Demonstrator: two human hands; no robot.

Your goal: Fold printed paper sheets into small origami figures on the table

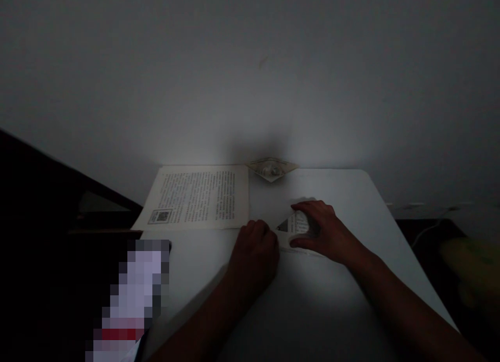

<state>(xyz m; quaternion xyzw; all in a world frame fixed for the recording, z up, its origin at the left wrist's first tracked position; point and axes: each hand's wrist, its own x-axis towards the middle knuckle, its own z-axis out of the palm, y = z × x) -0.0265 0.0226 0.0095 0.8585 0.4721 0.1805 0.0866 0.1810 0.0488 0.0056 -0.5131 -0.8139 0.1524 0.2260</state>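
A small piece of printed paper (300,224), folded with slanted edges and a dark triangle at its left, is on the white table between my hands. My right hand (328,232) curves around its right side, thumb at the lower edge and fingers at the upper one. At the left end of the paper, my left hand (255,252) is closed with curled knuckles. Its fingertips are hidden, but they appear to pinch the paper's edge. Behind my hands, a folded paper boat (271,169) stands near the wall.
A flat printed page (195,198) with a square code lies at the table's back left. A blurred-out phone-like screen (133,294) is at the left edge of the white table (339,187). The grey wall (250,80) rises directly behind. A yellowish blurred object (464,268) is at far right.
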